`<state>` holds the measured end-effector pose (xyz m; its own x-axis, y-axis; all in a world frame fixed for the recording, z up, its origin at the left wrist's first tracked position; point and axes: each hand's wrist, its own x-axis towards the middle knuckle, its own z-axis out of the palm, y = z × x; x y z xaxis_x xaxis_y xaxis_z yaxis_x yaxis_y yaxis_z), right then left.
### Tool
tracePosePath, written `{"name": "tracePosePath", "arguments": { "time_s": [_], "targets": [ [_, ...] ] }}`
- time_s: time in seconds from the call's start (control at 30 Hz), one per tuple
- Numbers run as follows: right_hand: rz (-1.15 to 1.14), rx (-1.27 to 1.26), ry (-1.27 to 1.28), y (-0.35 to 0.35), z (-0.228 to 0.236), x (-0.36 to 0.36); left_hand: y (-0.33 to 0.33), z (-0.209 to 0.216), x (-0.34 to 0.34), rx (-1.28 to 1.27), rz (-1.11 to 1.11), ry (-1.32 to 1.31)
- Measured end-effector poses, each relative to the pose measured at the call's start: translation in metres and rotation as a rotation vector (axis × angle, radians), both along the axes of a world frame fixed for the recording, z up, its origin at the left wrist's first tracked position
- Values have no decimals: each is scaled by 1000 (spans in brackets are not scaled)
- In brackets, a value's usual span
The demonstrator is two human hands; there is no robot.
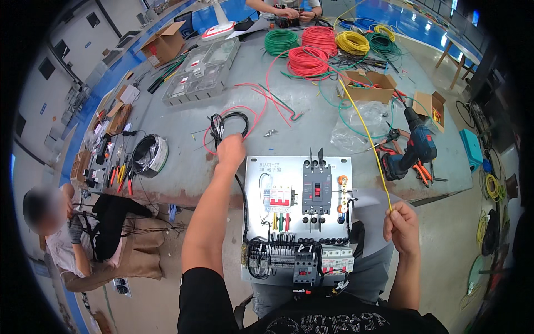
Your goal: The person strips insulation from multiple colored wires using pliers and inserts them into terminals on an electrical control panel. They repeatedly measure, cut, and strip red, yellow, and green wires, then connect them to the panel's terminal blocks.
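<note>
And the yellow wire (pixel 367 132) is pinched at its near end by the right hand (pixel 403 225), its length slanting up and leftward over the grey table (pixel 183 131). The black cable coil (pixel 217 123) is reached by the left hand (pixel 231 149); its grip cannot be told. Left of the right hand, the metal panel (pixel 296 178) is seen; pale floor (pixel 450 239) is shown beyond.

bright, curved edges, glare on blue floor (pixel 410 25)

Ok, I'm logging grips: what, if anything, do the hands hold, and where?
Right hand: thin yellow wire, by its visible near end. Left hand: at coiled black cable; grip unclear.
</note>
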<state>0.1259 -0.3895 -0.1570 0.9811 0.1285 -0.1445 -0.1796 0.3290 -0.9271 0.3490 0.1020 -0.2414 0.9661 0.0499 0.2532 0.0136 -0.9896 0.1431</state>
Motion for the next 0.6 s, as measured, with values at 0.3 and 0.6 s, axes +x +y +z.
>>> {"name": "tracePosePath", "arguments": {
  "time_s": [0.3,0.6],
  "targets": [
    [-11,-21,3,6,-8,5,0,-8,10,374,-24,-4],
    [-24,6,26,2,-8,-2,18,-10,13,435,-233,12]
  ]
}}
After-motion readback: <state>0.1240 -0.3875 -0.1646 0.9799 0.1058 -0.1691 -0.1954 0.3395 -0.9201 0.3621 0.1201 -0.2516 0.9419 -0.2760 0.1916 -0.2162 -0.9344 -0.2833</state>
